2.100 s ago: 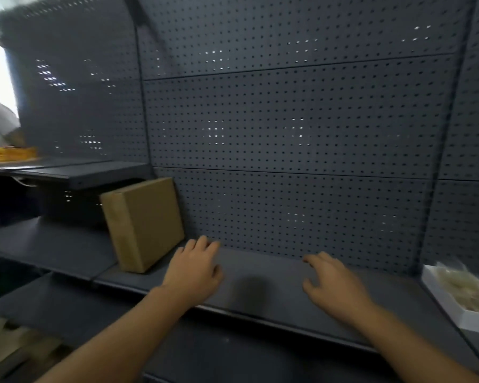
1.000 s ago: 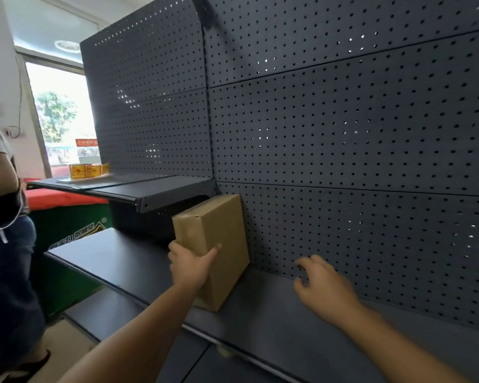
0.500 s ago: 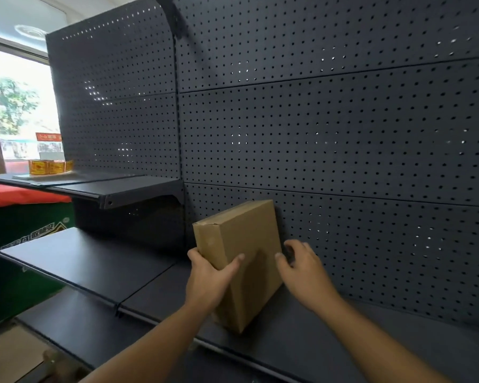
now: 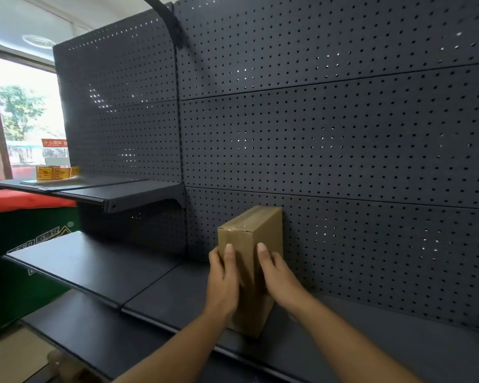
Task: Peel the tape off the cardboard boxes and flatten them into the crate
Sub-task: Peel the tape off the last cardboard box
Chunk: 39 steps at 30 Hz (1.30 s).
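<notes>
A dark wall full of little holes (image 4: 329,139) stands behind dark shelves (image 4: 100,266). Small yellow boxes (image 4: 56,172) sit on the high shelf (image 4: 116,192) at the left, near a bright window (image 4: 25,114).

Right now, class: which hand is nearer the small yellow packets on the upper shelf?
Left. The left hand grips the cardboard box's side facing the yellow packets; the right hand holds its far side.

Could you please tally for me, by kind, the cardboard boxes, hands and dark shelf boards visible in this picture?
Cardboard box: 1
Hands: 2, the left hand and the right hand
Dark shelf boards: 3, upper, middle, lower
Total: 6
</notes>
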Motion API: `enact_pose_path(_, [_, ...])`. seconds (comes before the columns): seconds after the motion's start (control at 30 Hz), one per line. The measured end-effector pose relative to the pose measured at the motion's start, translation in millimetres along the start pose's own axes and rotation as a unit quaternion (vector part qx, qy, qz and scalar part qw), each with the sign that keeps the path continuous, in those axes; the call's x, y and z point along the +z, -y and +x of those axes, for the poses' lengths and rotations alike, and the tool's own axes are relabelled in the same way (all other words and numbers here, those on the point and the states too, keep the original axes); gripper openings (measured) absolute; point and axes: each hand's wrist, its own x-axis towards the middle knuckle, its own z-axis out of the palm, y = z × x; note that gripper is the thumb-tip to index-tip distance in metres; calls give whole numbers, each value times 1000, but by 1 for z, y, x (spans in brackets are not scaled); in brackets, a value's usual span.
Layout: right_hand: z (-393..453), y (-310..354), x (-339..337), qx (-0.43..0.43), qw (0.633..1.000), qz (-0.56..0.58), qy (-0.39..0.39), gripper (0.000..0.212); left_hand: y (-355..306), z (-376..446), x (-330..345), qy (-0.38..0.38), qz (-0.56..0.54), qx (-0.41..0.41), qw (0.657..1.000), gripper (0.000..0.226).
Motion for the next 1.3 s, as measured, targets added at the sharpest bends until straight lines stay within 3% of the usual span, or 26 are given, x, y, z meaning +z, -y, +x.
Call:
enact_pose_path(0.13, [6, -2, 1, 34, 998, 0, -49, 112, 0, 19, 3, -17, -54, -81, 995, 95])
enact_pose_path(0.2, [4, 0, 0, 47, 997, -2, -57, 106, 2, 27, 8, 2, -56, -122, 991, 110])
enact_pose_path(0.37, [-12, 4, -16, 23, 994, 14, -109, 87, -21, 9, 32, 40, -54, -115, 991, 88])
enact_pose_path(0.57, [-50, -3, -63, 23, 988, 51, -146, 78, -27, -13, 66, 115, -72, -94, 986, 96])
enact_pose_path(0.73, [-78, -15, -104, 7, 979, 68, -192, 71, -51, -54, 107, 179, -77, -46, 980, 67])
enact_pose_path(0.9, [-91, -35, -147, 3, 965, 130, -230, 76, -48, -81, 156, 229, -98, -25, 968, 74])
enact_pose_path(1.03, [-97, -39, -181, 20, 953, 181, -243, 95, -51, -89, 185, 247, -125, -57, 959, 87])
enact_pose_path(1.17, [-105, -27, -205, 20, 958, 193, -210, 65, -59, -77, 209, 219, -175, -157, 947, 94])
enact_pose_path(1.3, [-105, -20, -219, 35, 954, 202, -220, 44, -70, -72, 230, 234, -165, -221, 932, 77])
